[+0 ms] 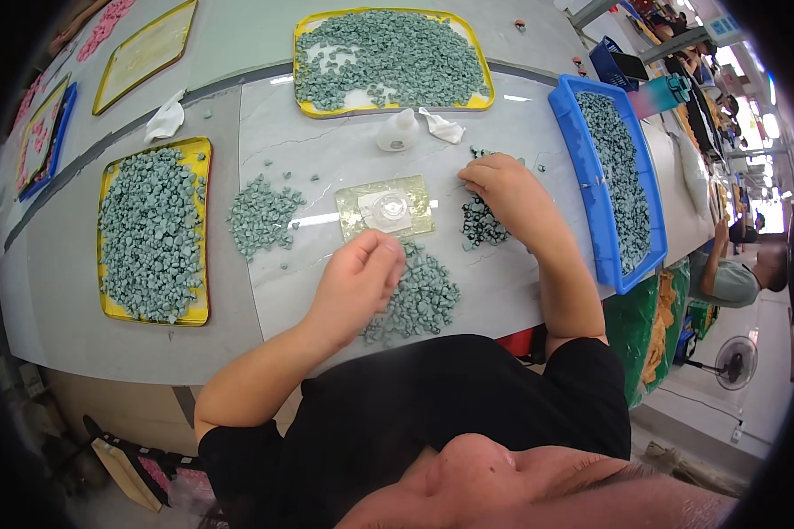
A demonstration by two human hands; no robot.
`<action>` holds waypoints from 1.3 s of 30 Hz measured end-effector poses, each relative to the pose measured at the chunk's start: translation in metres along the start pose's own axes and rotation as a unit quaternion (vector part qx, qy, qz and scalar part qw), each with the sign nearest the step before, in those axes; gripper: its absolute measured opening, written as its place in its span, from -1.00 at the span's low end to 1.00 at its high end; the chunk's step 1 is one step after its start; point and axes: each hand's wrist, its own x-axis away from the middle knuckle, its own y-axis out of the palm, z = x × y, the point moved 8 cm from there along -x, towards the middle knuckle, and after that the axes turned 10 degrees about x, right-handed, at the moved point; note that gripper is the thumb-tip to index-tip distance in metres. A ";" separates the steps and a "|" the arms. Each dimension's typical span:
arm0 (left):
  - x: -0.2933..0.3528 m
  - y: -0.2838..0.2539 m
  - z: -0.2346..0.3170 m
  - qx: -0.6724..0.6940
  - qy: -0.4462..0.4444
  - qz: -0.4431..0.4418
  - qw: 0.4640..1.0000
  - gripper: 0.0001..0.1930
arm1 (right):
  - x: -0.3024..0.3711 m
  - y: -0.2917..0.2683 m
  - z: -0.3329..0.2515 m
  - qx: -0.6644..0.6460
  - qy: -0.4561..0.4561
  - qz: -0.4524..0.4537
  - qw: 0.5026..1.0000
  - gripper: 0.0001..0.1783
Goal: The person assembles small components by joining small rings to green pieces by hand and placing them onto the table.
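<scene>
My left hand is closed in a pinch at the front edge of a greenish-gold pad. Whatever its fingers hold is hidden. Beneath and beside that hand spreads a pile of small grey-green pieces. On the pad sits a clear round dish. Over a smaller pile of darker, glossy pieces, my right hand has its fingertips pressed together; anything between them is too small to make out. Another heap of matte grey-green pieces lies to the left of the pad.
A white squeeze bottle and a crumpled tissue stand behind the pad. Yellow-rimmed trays of grey-green pieces, one at left and one at back, flank the area. At right is a blue bin of darker pieces, with a teal bottle beyond.
</scene>
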 end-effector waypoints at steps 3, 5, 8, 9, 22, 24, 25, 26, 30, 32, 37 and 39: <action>-0.004 -0.005 0.004 0.118 -0.006 0.004 0.993 -0.93 | 0.001 0.008 0.003 0.016 0.013 -0.015 1.000 -0.88; -0.005 -0.009 0.010 0.152 0.022 0.005 0.988 -0.90 | -0.001 0.010 0.002 -0.012 0.018 -0.020 1.000 -0.88; -0.008 -0.018 0.017 0.174 0.057 0.026 0.983 -0.87 | -0.004 0.009 -0.008 -0.106 0.033 -0.015 0.994 -0.88; -0.009 -0.020 0.018 0.172 0.063 0.029 0.983 -0.87 | -0.004 0.007 -0.012 -0.173 0.045 -0.003 0.984 -0.87; -0.013 -0.029 0.015 0.162 0.057 0.033 0.985 -0.80 | -0.002 0.016 -0.028 -0.239 0.081 0.024 0.967 -0.85; -0.013 -0.030 0.018 0.171 0.075 0.048 0.981 -0.81 | -0.003 0.016 -0.029 -0.225 0.060 0.028 0.972 -0.84; -0.013 -0.032 0.021 0.179 0.093 0.062 0.978 -0.83 | -0.003 0.016 -0.031 -0.211 0.038 0.033 0.976 -0.83; -0.013 -0.031 0.023 0.179 0.091 0.062 0.978 -0.83 | -0.003 0.019 -0.031 -0.212 0.039 0.033 0.976 -0.83; -0.011 -0.035 0.025 0.192 0.092 0.093 0.973 -0.82 | 0.000 0.022 -0.037 -0.150 -0.003 0.048 0.988 -0.82; -0.011 -0.037 0.023 0.201 0.094 0.100 0.970 -0.83 | 0.000 0.024 -0.041 -0.146 -0.018 0.035 0.989 -0.82; -0.016 -0.037 0.021 0.179 0.095 0.066 0.977 -0.84 | 0.003 0.017 -0.049 -0.138 -0.049 0.035 0.989 -0.79; -0.014 -0.036 0.022 0.172 0.091 0.056 0.979 -0.83 | 0.001 0.018 -0.048 -0.142 -0.050 0.037 0.988 -0.78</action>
